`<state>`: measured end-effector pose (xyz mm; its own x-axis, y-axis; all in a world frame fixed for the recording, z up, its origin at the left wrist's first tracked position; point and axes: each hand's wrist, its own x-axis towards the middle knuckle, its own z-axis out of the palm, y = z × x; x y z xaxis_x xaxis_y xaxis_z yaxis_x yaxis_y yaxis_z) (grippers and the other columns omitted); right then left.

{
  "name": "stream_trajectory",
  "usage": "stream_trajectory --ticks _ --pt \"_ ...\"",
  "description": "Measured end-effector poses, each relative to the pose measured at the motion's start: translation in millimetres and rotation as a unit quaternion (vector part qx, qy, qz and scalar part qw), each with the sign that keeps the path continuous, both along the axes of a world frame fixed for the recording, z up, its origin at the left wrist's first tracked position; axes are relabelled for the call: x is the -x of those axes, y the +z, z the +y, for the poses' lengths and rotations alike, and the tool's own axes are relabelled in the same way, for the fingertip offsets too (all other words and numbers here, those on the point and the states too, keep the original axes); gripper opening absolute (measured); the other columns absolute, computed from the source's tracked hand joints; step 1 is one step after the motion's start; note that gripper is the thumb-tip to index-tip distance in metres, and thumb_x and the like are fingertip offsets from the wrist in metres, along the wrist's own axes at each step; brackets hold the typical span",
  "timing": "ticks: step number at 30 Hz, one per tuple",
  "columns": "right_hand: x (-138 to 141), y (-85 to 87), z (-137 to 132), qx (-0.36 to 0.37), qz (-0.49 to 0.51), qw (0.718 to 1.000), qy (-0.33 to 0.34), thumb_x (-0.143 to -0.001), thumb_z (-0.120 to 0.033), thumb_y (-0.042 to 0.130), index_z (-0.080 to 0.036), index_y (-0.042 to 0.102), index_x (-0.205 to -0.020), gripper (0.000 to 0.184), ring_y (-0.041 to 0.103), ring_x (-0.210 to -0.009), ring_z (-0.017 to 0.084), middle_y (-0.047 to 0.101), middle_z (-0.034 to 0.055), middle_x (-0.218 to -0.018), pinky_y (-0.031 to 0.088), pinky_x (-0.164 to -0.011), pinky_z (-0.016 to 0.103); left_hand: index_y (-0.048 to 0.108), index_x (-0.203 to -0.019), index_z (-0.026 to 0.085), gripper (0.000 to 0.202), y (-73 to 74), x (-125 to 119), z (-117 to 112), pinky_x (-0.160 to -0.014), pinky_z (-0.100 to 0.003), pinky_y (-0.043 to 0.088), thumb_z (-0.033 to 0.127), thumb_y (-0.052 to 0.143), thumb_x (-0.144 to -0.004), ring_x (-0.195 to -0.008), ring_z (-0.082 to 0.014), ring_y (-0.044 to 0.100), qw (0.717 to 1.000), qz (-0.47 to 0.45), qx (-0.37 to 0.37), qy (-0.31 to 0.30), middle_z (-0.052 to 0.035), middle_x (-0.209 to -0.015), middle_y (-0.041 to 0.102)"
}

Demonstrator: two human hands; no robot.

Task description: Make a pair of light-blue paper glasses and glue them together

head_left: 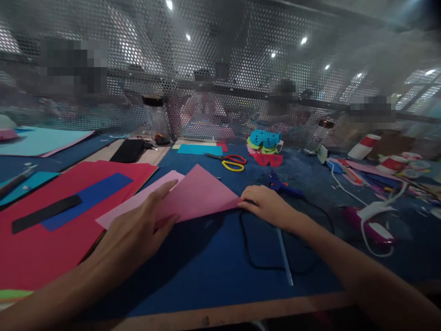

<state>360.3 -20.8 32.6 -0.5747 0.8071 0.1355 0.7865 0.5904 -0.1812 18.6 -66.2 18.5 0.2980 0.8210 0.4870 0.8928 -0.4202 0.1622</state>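
Note:
A pink sheet of paper (198,193), partly folded over, is held slightly above the blue table between my two hands. My left hand (143,220) grips its left part, fingers on top and thumb along the lower edge. At the right corner, my right hand (262,202) pinches the paper between thumb and fingertips. Just behind the right hand lies a blue glue gun (284,187) with a dark cord. Scissors (234,162) with red and yellow handles rest beyond the paper. A clear glue stick (284,257) lies below my right wrist.
Red sheets (44,248) carry a blue strip (110,193) and a black strip (48,214) at left. Colored paper cutouts (264,142) stand at the back, before a perforated metal screen (227,105). A magenta power strip (370,227) with white cable sits at right. Jars (157,120) stand behind.

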Motion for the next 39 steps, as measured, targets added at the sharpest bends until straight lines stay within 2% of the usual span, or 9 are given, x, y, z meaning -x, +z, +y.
stream_trajectory --ticks 3,4,6,9,13,18,25,29,39 --pt "1.3 -0.4 0.1 -0.002 0.009 1.0 -0.019 -0.106 -0.036 0.061 -0.019 0.074 -0.098 0.023 0.07 -0.098 0.021 0.075 0.0053 -0.101 0.041 -0.083 0.033 0.001 -0.17 0.03 0.086 4.8 -4.7 8.6 -0.111 -0.057 0.052 0.027 0.055 -0.104 -0.152 -0.0405 0.044 0.991 0.036 -0.107 -0.077 -0.0159 -0.173 0.032" --pt "2.3 -0.2 0.0 -0.001 0.01 1.0 -0.024 -0.107 -0.036 0.061 -0.019 0.074 -0.097 0.024 0.069 -0.097 0.02 0.075 0.0051 -0.1 0.04 -0.082 0.033 0.002 -0.171 0.032 0.087 6.2 -6.2 10.9 -0.121 -0.06 0.041 0.02 0.056 -0.103 -0.158 -0.0393 0.033 0.984 0.063 -0.131 -0.103 -0.0134 -0.176 0.025" --pt "4.7 0.5 -0.1 0.002 0.007 0.999 -0.033 -0.107 -0.035 0.06 -0.019 0.074 -0.096 0.024 0.069 -0.096 0.02 0.075 0.005 -0.099 0.039 -0.082 0.033 0.016 -0.17 0.035 0.083 6.7 -10.0 14.7 -0.13 -0.062 0.025 0.013 0.056 -0.101 -0.162 -0.0366 0.023 0.969 0.125 -0.138 -0.16 -0.0082 -0.177 0.025" --pt "7.6 0.8 0.1 0.007 0.006 0.999 -0.04 -0.107 -0.035 0.06 -0.019 0.074 -0.096 0.024 0.068 -0.095 0.021 0.075 0.005 -0.099 0.039 -0.081 0.033 0.035 -0.165 0.03 0.069 0.0 -18.2 18.9 -0.133 -0.057 0.015 0.02 0.058 -0.101 -0.159 -0.033 0.033 0.946 0.184 -0.089 -0.25 -0.0067 -0.171 0.04" --pt "7.1 -1.8 0.3 0.024 0.032 0.998 -0.052 -0.106 -0.036 0.061 -0.019 0.073 -0.095 0.023 0.067 -0.093 0.02 0.073 0.0042 -0.1 0.041 -0.082 0.034 0.051 -0.155 0.025 0.049 -13.6 -26.9 20.6 -0.132 -0.053 0.018 0.03 0.054 -0.107 -0.146 -0.0301 0.052 0.946 0.191 -0.058 -0.257 -0.0076 -0.162 0.053" --pt "5.6 -2.1 -2.7 0.047 0.072 0.993 -0.078 -0.106 -0.037 0.062 -0.022 0.072 -0.094 0.022 0.065 -0.093 0.02 0.072 0.0028 -0.098 0.042 -0.082 0.034 0.046 -0.159 0.021 0.057 -19.6 -25.6 16.7 -0.124 -0.047 0.033 0.04 0.055 -0.107 -0.139 -0.0297 0.059 0.948 0.18 -0.042 -0.26 -0.0088 -0.158 0.058" --pt "7.6 -7.1 -6.0 0.038 0.071 0.992 -0.101 -0.105 -0.034 0.062 -0.023 0.069 -0.098 0.015 0.066 -0.094 0.022 0.072 0.0035 -0.099 0.044 -0.081 0.036 0.032 -0.167 0.019 0.074 -13.3 -19.7 18.3 -0.112 -0.043 0.047 0.052 0.055 -0.105 -0.138 -0.0304 0.06 0.949 0.174 0.0 -0.264 -0.0096 -0.161 0.054" --pt "5.3 -13.9 -4.4 0.026 0.06 0.994 -0.092 -0.102 -0.031 0.067 -0.026 0.068 -0.113 0.012 0.067 -0.095 0.023 0.074 0.0046 -0.104 0.046 -0.082 0.037 0.025 -0.169 0.023 0.081 -12.0 -14.7 30.0 -0.112 -0.043 0.047 0.057 0.056 -0.103 -0.14 -0.0306 0.059 0.945 0.17 0.031 -0.277 -0.0083 -0.162 0.053" --pt "-3.4 -23.2 -6.7 -0.008 0.042 0.997 -0.058 -0.105 -0.032 0.06 -0.025 0.068 -0.117 0.017 0.067 -0.1 0.025 0.073 0.0085 -0.111 0.049 -0.084 0.039 0.032 -0.167 0.026 0.074 -16.6 -15.9 36.7 -0.119 -0.042 0.042 0.061 0.05 -0.105 -0.143 -0.0283 0.057 0.952 0.145 0.043 -0.267 -0.0075 -0.161 0.055"
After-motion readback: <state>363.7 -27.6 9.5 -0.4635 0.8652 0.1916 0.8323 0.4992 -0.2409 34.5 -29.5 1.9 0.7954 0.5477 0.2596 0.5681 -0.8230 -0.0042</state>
